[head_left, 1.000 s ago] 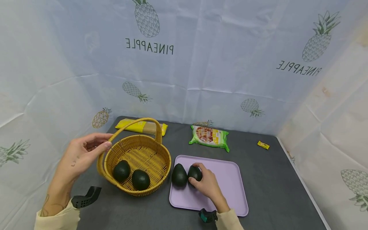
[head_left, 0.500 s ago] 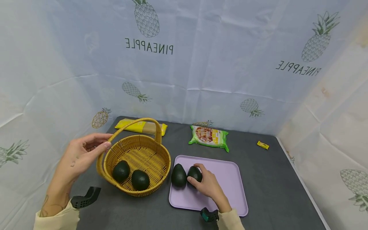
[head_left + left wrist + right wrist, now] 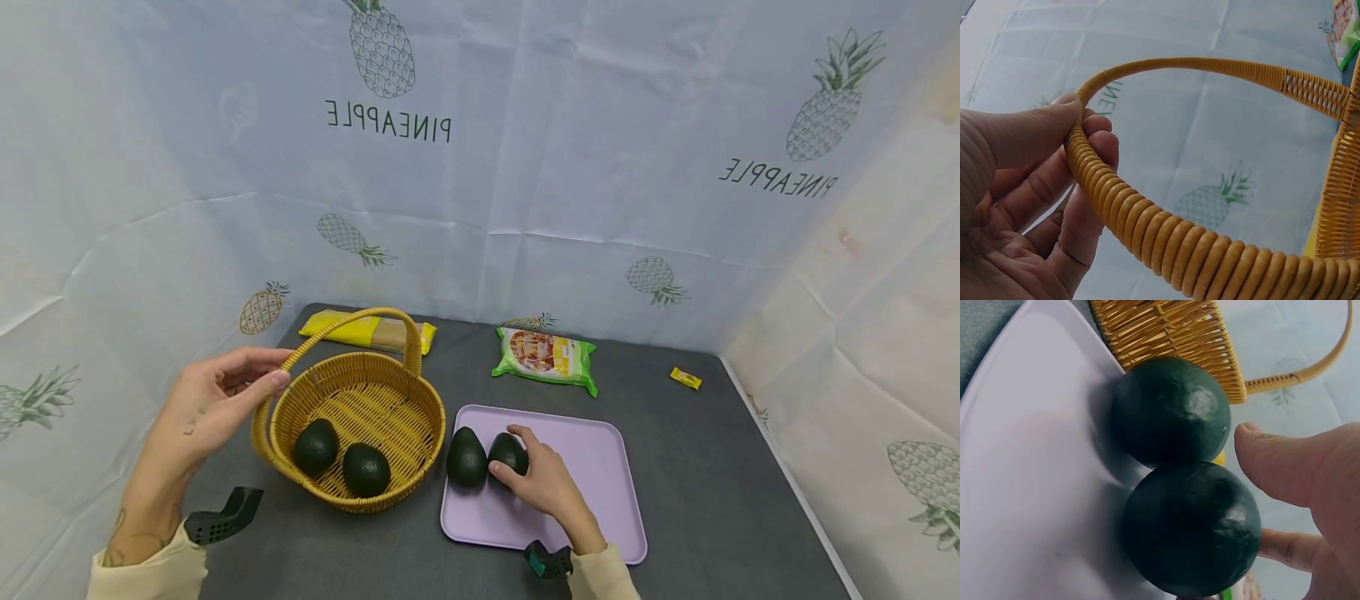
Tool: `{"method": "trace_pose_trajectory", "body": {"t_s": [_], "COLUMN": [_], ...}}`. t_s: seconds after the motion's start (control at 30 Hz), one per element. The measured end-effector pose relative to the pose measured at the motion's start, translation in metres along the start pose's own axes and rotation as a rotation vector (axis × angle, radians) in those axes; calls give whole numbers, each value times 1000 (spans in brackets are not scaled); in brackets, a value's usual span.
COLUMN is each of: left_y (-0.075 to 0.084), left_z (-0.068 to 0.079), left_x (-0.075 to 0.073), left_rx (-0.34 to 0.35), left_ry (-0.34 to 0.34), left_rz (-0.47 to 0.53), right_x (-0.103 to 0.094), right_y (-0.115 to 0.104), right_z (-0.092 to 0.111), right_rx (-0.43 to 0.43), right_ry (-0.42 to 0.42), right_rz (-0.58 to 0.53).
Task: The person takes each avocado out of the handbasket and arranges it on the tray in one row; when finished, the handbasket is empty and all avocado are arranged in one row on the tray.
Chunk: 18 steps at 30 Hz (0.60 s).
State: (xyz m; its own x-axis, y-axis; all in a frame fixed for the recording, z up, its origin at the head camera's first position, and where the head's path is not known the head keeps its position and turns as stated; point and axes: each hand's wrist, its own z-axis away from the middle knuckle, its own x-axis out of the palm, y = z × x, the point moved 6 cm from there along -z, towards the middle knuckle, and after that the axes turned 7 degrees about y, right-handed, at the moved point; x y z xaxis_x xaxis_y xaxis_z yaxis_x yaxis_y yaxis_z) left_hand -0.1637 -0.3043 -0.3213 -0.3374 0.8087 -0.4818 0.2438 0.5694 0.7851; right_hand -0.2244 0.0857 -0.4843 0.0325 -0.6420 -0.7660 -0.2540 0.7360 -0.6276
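Note:
My left hand [image 3: 217,402] pinches the handle [image 3: 1141,219] of a yellow woven basket [image 3: 431,467] between thumb and fingers. Inside the basket, two dark green avocados lie at the near side, a left one [image 3: 317,447] and a right one [image 3: 367,470]. On a lilac tray [image 3: 592,467] to the basket's right, two more avocados sit side by side. My right hand [image 3: 546,479] has its thumb and fingers around the right-hand avocado [image 3: 1191,531], which rests on the tray. The other avocado [image 3: 1172,412] is at the tray's left edge, close against it.
Behind the basket lies a yellow packet [image 3: 360,331] with a clear section. A green and white food packet [image 3: 546,358] is behind the tray, and a small yellow wrapped piece [image 3: 686,378] lies far right. Pineapple-print cloth [image 3: 525,167] hangs around the dark table [image 3: 720,483].
My right wrist has shifted very slightly to the right, the hand staying at the same avocado. My left hand, the basket and the tray look unmoved.

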Motion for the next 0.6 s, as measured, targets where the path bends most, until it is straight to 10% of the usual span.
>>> {"method": "trace_pose_trajectory", "body": {"t_s": [0.6], "left_y": [0], "left_z": [0], "left_x": [0], "left_rx": [-2], "left_ry": [-8], "left_rz": [11], "right_x": [-20], "right_y": [-23], "right_z": [-15], "right_rx": [-41], "right_ry": [68], "right_rz": [9]}}
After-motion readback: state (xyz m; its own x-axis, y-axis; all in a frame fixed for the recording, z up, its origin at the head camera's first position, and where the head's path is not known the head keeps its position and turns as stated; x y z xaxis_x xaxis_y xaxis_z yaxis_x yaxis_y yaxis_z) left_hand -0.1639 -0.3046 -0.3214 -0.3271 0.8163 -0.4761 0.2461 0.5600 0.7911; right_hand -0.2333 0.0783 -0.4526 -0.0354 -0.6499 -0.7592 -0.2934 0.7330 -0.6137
